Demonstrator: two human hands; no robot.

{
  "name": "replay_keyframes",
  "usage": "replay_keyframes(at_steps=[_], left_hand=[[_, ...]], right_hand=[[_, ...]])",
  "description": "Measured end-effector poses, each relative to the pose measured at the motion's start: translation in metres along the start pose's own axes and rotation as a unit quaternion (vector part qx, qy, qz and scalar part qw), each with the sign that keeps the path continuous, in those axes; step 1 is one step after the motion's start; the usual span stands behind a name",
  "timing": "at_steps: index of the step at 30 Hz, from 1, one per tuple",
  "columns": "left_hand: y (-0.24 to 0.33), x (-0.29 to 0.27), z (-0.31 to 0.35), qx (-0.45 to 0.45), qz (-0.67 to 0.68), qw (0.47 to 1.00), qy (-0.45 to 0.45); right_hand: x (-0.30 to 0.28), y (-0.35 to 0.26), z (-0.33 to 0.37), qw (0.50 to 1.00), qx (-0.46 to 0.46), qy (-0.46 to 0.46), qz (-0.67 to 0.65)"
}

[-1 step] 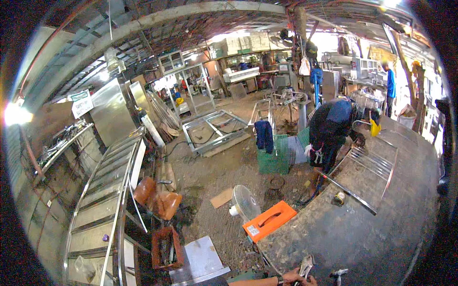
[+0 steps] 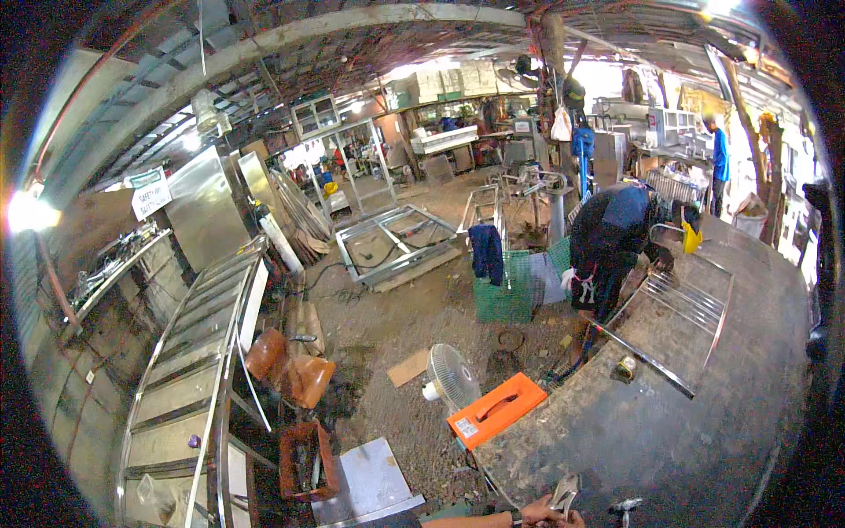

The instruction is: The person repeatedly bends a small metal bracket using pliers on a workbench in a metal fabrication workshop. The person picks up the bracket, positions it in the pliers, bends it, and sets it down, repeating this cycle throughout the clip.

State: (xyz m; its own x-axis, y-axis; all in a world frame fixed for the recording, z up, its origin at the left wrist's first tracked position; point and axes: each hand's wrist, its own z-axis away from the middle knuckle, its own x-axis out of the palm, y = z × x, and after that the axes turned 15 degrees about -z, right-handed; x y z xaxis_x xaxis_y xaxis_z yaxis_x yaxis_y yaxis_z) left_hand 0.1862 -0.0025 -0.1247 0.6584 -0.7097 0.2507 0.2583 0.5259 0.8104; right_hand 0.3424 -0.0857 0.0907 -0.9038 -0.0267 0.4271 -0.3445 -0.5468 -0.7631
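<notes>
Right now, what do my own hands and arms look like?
Your left hand is ungloved, with a dark band around the wrist. The left forearm is bare near it; something dark at the lower edge may be a sleeve. What seems to be your right hand barely shows, apparently ungloved; its wrist and arm are out of view.

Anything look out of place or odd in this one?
The orange carrying case lies at the edge of the worktable, seemingly jutting past it toward the white fan, so it looks precarious; its support is hidden.
</notes>
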Motion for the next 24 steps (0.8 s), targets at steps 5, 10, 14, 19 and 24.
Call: replay_keyframes(at_steps=[5,10,14,19,24], left_hand=[[0.07,-0.018,0.082,-0.004,-0.173,0.978,0.115],[0.002,-0.041,0.058,0.033,-0.283,0.934,0.218],[0.142,0.019,0.139,0.038,-0.051,0.995,0.071],[0.055,-0.058,0.077,0.152,-0.257,0.948,0.108],[0.088,-0.096,0.142,0.094,-0.362,0.906,0.199]], right_hand=[[-0.008,-0.006,-0.009,0.995,-0.015,0.023,0.092],[-0.004,0.001,-0.016,0.975,-0.041,0.006,0.218],[-0.026,0.015,-0.009,0.938,-0.097,0.097,0.319],[-0.012,0.05,-0.003,0.853,-0.159,0.277,0.413],[-0.049,0.087,-0.013,0.779,-0.189,0.433,0.411]])
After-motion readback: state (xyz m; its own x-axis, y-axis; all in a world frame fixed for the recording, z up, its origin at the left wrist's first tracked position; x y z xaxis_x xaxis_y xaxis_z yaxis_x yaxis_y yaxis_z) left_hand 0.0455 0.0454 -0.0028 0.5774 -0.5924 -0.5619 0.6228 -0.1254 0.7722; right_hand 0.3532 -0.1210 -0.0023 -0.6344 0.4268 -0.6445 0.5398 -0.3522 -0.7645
